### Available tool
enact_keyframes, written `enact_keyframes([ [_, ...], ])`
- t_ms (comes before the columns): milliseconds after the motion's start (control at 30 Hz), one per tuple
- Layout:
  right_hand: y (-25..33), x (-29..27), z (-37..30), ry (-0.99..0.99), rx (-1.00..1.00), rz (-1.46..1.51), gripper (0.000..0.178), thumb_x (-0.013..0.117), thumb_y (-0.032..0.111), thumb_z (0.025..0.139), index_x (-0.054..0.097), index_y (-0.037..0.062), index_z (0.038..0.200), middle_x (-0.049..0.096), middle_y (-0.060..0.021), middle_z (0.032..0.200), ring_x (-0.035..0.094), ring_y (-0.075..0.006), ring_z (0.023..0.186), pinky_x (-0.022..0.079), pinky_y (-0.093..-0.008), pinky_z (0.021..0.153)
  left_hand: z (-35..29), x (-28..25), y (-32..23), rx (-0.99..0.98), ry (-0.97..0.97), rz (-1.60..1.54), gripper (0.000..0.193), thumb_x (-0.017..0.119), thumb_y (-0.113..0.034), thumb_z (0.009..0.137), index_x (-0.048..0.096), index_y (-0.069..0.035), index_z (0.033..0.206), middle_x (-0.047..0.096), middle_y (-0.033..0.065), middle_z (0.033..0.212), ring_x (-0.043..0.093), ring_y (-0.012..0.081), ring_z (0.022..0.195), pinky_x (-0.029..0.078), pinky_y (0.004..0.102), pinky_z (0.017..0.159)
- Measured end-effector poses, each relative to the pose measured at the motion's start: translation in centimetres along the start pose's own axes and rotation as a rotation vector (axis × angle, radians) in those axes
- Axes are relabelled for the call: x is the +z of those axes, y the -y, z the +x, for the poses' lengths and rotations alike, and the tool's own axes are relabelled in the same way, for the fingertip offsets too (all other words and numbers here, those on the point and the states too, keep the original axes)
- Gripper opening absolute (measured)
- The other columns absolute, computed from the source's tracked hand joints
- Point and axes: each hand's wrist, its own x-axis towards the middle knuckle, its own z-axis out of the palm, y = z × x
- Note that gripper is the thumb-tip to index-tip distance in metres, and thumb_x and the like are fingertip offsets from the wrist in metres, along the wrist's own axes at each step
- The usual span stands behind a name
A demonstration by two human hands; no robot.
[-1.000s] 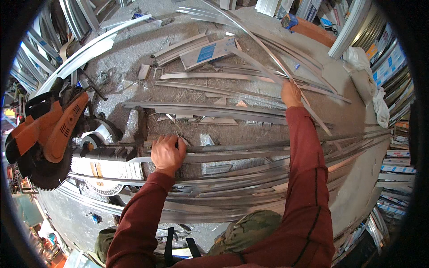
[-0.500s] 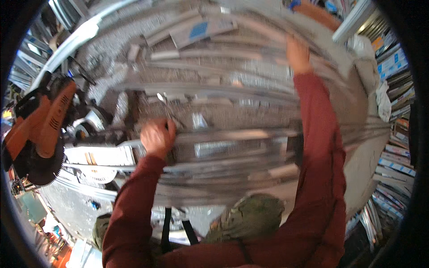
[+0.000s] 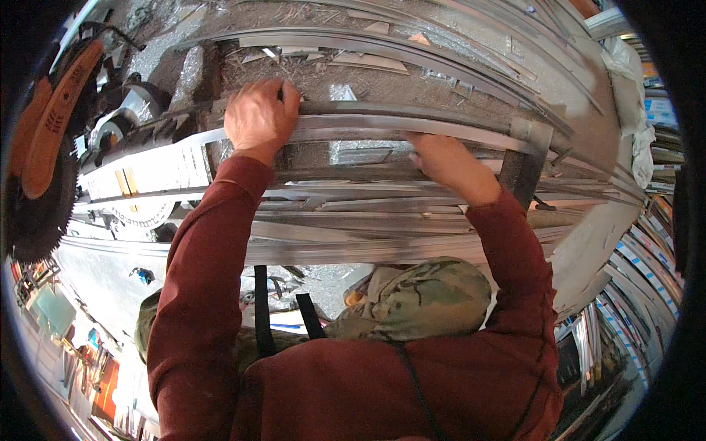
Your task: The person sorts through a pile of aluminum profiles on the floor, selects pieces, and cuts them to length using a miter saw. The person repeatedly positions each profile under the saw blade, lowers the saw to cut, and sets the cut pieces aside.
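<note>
My left hand (image 3: pixel 259 117) is closed round a long pale strip (image 3: pixel 353 123), close to the saw's white fence. The strip looks like a metal profile and runs crosswise to a dark upright bracket (image 3: pixel 519 176) on the right. My right hand (image 3: pixel 452 165) is at the near edge of this strip, its index finger and thumb apart and pointing left; the other fingers are hidden. Left of my hands stands an orange and black power saw (image 3: pixel 62 121) with a toothed round blade (image 3: pixel 48 213).
Several long strips (image 3: pixel 368 209) lie crosswise nearer to me, and more (image 3: pixel 441 55) lie beyond. Offcuts (image 3: pixel 371 62) and shavings litter the far floor. Stacked long packages (image 3: pixel 647 250) line the right side. My camouflage-clad knee (image 3: pixel 419 298) is below the strips.
My right hand has come back from far right to the near edge of the strip. My left hand stays on the strip. The view has tilted, so the scene sits higher.
</note>
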Motion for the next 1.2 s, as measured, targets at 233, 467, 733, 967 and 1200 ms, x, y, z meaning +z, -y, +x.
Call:
enact_keyframes([
  [233, -1.0, 3.6, 4.4, -0.036, 0.127, -0.17, 0.042, 0.068, 0.017, 0.082, 0.06, 0.0035, 0.121, 0.062, -0.0233, 0.122, 0.06, -0.0418, 0.114, 0.049, -0.05, 0.098, -0.8, -2.0, 0.7, 0.355, -0.178, -0.405, 0.011, 0.067, -0.018, 0.088, 0.07, -0.011, 0.096, 0.07, 0.0092, 0.099, 0.065, 0.0293, 0.094, 0.048, 0.0418, 0.084],
  [467, -5.0, 5.2, 4.6, -0.654, -0.009, -0.016, 0.023, 0.063, 0.015, 0.079, 0.057, 0.0057, 0.099, 0.059, -0.0172, 0.095, 0.058, -0.0385, 0.092, 0.046, -0.0497, 0.086, 7.1, 1.7, 0.4, 0.389, 0.68, -0.186, 0.05, 0.064, -0.043, 0.091, 0.068, -0.003, 0.121, 0.068, 0.027, 0.117, 0.064, 0.043, 0.112, 0.049, 0.0471, 0.099],
  [733, -3.6, 3.6, 5.3, -0.663, 0.137, -0.369, 0.023, 0.057, 0.019, 0.083, 0.058, 0.0058, 0.101, 0.06, -0.0147, 0.1, 0.058, -0.0332, 0.101, 0.04, -0.0494, 0.094, 8.2, 5.6, 0.4, 0.379, 0.974, -0.285, 0.052, 0.061, -0.047, 0.094, 0.071, 0.0, 0.115, 0.069, 0.0233, 0.118, 0.064, 0.0375, 0.112, 0.047, 0.0426, 0.101],
  [967, -2.3, 5.0, 3.5, -0.776, 0.12, -0.355, 0.076, 0.064, 0.018, 0.079, 0.037, -0.0019, 0.148, 0.038, -0.0231, 0.153, 0.033, -0.0436, 0.144, 0.024, -0.0547, 0.119, 7.0, 4.7, -1.1, 0.303, 0.487, -0.323, 0.044, 0.075, -0.036, 0.084, 0.07, -0.004, 0.113, 0.071, 0.0215, 0.105, 0.066, 0.0397, 0.103, 0.052, 0.0464, 0.089],
  [1200, 3.7, -6.4, -0.9, -0.167, 0.082, 0.414, 0.04, 0.063, 0.034, 0.093, 0.063, 0.0063, 0.123, 0.067, -0.0213, 0.113, 0.062, -0.0418, 0.109, 0.048, -0.0484, 0.095, 8.4, 0.8, -1.7, 0.464, 0.198, -0.168, 0.037, 0.076, -0.029, 0.084, 0.067, -0.002, 0.109, 0.072, 0.0187, 0.1, 0.068, 0.0405, 0.093, 0.053, 0.0485, 0.083],
])
